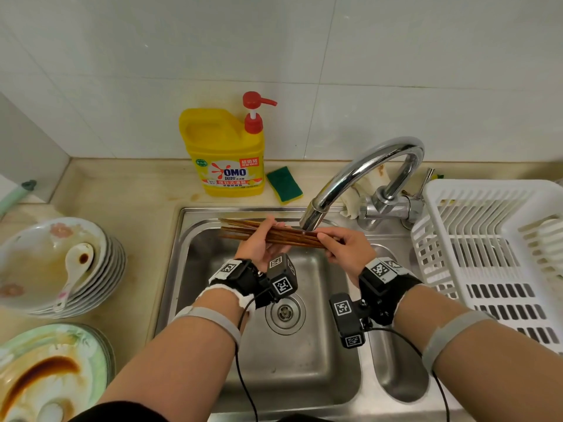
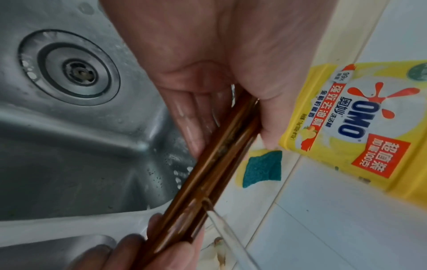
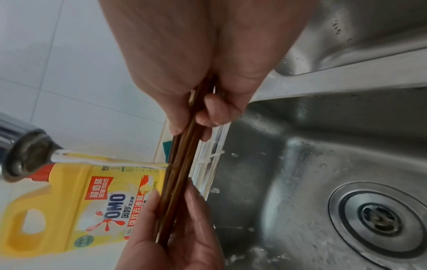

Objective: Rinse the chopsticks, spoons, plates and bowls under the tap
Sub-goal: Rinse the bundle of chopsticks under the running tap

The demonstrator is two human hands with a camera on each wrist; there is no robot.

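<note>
Chopsticks under the running tap

Chopsticks (image 1: 271, 236), a brown bundle, lie level over the sink (image 1: 213, 300) under the tap (image 1: 362, 175), whose thin stream hits them. Left hand (image 1: 259, 245) clasps their 9 o'clock half, right hand (image 1: 344, 245) pinches the 3 o'clock end. Stained bowls (image 1: 45, 263) with a spoon (image 1: 76, 266) sit at 9 o'clock, plates (image 1: 45, 373) at 7.

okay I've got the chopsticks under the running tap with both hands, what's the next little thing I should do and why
Probably roll the chopsticks between your left hand and right hand, sliding them along under the tap. The thin stream strikes only one spot near the bundle's middle, so the ends, especially those fanning out left, likely aren't rinsed.
</note>
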